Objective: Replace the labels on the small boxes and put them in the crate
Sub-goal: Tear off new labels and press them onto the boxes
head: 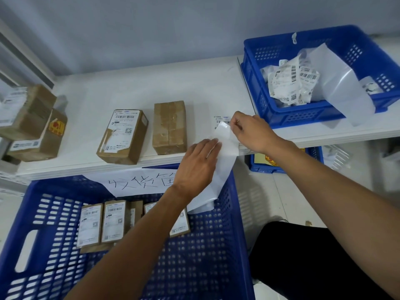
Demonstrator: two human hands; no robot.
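Label strip [226, 156] over table edge [86, 167], beside bare box [169, 127], left hand [197, 165] pressing it flat-fingered, right hand [249, 131] pinching its top, labelled boxes [101, 223] in crate [205, 256] below, scrap bin [303, 118] right.

Both forearms bare, reaching far and converging. Palm-down left grip [198, 163], fingers straight, lies flat on label sheet [226, 152]. Just right and farther, right grip [249, 131] pinches the sheet's far end with curled fingertips.

A white table [194, 87] meets a grey wall [151, 29]. A handwritten sign [134, 182] shows below its front edge, a blue bin [257, 167] further right.
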